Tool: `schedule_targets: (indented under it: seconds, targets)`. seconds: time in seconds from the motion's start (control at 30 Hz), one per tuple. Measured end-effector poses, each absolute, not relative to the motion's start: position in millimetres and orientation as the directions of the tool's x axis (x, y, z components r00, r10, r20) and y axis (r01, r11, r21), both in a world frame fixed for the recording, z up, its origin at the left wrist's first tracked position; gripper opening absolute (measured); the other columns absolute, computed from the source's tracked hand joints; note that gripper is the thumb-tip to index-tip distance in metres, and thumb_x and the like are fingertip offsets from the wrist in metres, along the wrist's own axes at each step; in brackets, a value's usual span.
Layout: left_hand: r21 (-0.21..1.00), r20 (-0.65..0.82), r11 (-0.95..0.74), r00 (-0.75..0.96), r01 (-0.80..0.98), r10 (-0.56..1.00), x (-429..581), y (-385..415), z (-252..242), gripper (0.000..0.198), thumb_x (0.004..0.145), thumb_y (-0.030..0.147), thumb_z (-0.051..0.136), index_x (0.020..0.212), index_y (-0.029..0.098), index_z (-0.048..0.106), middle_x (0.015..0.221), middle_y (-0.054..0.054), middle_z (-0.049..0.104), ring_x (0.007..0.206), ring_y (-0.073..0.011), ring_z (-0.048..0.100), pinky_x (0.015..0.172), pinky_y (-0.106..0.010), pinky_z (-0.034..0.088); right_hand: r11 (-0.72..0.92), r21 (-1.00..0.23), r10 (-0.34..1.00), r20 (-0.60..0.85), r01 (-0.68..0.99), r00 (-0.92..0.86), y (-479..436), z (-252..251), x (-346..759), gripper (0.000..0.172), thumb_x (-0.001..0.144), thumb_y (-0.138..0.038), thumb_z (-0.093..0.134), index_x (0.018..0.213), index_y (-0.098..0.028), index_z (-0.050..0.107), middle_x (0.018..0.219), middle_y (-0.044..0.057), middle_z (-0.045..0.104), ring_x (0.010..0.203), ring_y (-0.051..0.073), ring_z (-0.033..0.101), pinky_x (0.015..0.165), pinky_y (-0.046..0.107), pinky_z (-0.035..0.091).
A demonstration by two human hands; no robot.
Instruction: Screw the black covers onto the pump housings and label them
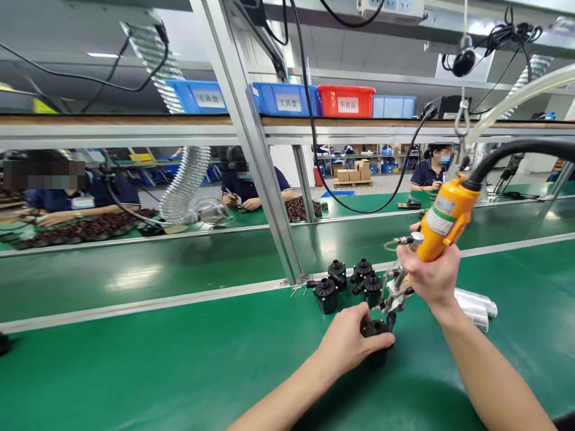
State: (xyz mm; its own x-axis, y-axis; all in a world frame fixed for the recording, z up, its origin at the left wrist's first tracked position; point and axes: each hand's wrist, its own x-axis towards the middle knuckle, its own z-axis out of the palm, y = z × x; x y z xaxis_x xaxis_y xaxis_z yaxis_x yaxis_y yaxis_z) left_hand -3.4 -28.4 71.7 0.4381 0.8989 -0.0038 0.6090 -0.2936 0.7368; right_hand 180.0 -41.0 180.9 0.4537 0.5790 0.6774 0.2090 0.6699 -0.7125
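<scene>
My left hand [353,340] is closed around a black pump housing [377,327] on the green work surface, its thumb along the near side. My right hand [433,269] grips a yellow electric screwdriver [449,209], which hangs tilted from a hook and has a black cable at its top. The metal screw-feeding head [395,293] at the driver's lower end is over the held housing; whether the bit touches a screw is hidden. Just behind stand several more black pump housings [326,294], with a few small screws [295,291] lying beside them.
Silvery cylinders [474,306] lie right of the driver. An aluminium post [256,143] rises behind the housings. Blue bins [287,100] and a red bin [345,100] sit on the shelf above. Across the bench, co-workers [254,179] work near piles of dark red parts [299,209]. A black cable [314,149] loops down.
</scene>
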Motion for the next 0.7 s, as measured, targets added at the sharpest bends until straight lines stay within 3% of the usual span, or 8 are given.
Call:
schedule_targets:
  seconds: [0.07,0.17,0.23,0.33,0.5,0.7]
  targets:
    - [0.679,-0.018,-0.315,0.443,0.663,0.896,-13.1,-21.3,77.3,0.057,0.062,0.062,0.087,0.092,0.018,0.067,0.079,-0.001,0.063,0.076,-0.0211,0.057,0.066,-0.028,0.040,0.715,-0.655,0.480,0.714,0.244,0.510,-42.4,186.7,191.6,0.039,0.066,-0.033,0.085,0.095,-0.020,0.062,0.060,-0.006,0.054,0.049,0.013,0.055,0.049,0.027,0.052]
    - [0.833,-0.052,-0.333,0.662,0.441,0.748,-25.2,-7.4,75.6,0.078,0.067,0.052,0.088,0.133,0.023,0.060,0.117,-0.008,0.066,0.102,-0.0254,0.060,0.076,-0.029,0.046,0.739,-0.612,0.399,0.734,0.281,0.549,-49.8,193.5,205.5,0.037,0.064,-0.032,0.087,0.091,-0.019,0.065,0.063,-0.004,0.057,0.049,0.013,0.056,0.047,0.027,0.051]
    - [0.920,-0.060,-0.260,0.763,0.292,0.644,-25.4,-2.4,65.0,0.086,0.073,0.046,0.086,0.148,0.027,0.049,0.129,-0.009,0.061,0.112,-0.0250,0.058,0.083,-0.030,0.047,0.735,-0.630,0.432,0.720,0.251,0.543,-56.0,194.6,208.1,0.036,0.064,-0.030,0.087,0.092,-0.018,0.067,0.064,-0.003,0.057,0.048,0.012,0.054,0.044,0.026,0.049]
    - [0.965,-0.017,-0.174,0.709,0.197,0.705,-14.4,-5.4,41.6,0.083,0.077,0.043,0.084,0.150,0.027,0.047,0.119,-0.007,0.059,0.102,-0.0211,0.058,0.080,-0.029,0.047,0.724,-0.672,0.519,0.677,0.152,0.521,-61.7,192.0,202.6,0.037,0.065,-0.028,0.084,0.096,-0.018,0.067,0.064,-0.005,0.054,0.047,0.011,0.052,0.043,0.026,0.048]
    - [0.985,-0.012,-0.097,0.615,0.144,0.788,0.6,-14.3,22.3,0.089,0.072,0.042,0.088,0.150,0.027,0.046,0.112,-0.005,0.056,0.101,-0.0210,0.053,0.070,-0.026,0.046,0.742,-0.670,0.580,0.649,0.009,0.493,-60.5,189.5,191.5,0.039,0.064,-0.028,0.083,0.098,-0.021,0.064,0.065,-0.007,0.052,0.045,0.009,0.048,0.042,0.026,0.047]
    - [0.993,-0.014,-0.065,0.630,0.102,0.777,-0.5,-11.3,24.1,0.082,0.071,0.040,0.090,0.144,0.026,0.054,0.117,-0.007,0.063,0.107,-0.0233,0.057,0.077,-0.028,0.050,0.719,-0.694,0.592,0.642,0.040,0.487,-62.7,193.5,189.0,0.037,0.060,-0.021,0.081,0.094,-0.020,0.066,0.062,-0.007,0.055,0.045,0.009,0.051,0.044,0.023,0.049]
